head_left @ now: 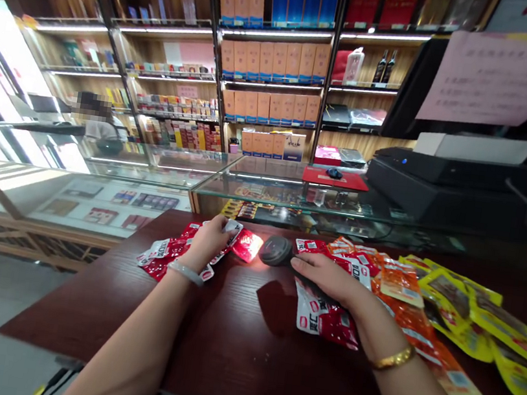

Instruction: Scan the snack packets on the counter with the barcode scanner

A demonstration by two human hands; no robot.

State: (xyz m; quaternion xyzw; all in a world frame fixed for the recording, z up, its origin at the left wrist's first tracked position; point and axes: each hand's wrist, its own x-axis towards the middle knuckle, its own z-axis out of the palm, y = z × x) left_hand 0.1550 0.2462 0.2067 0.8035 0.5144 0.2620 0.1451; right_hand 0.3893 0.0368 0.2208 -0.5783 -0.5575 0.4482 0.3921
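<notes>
My left hand (208, 241) is closed on a red and white snack packet (247, 246), whose far end glows under bright light. In my right hand (324, 275) is a black handheld barcode scanner (276, 251), its head facing that packet a short gap away. My palm hides most of the scanner's handle. More red and white packets (156, 260) lie under and beside my left hand. Others like them (325, 317) lie beneath my right hand. To the right are orange packets (401, 281) and a spread of yellow packets (447, 302).
All the packets rest on a dark wooden table (218, 341). Behind it stand glass display counters (217, 181), with a red mat (335, 179) on top. A black machine (462, 180) is at the right. A person (102, 122) is behind the left counter, before shelves of boxed goods (273, 61).
</notes>
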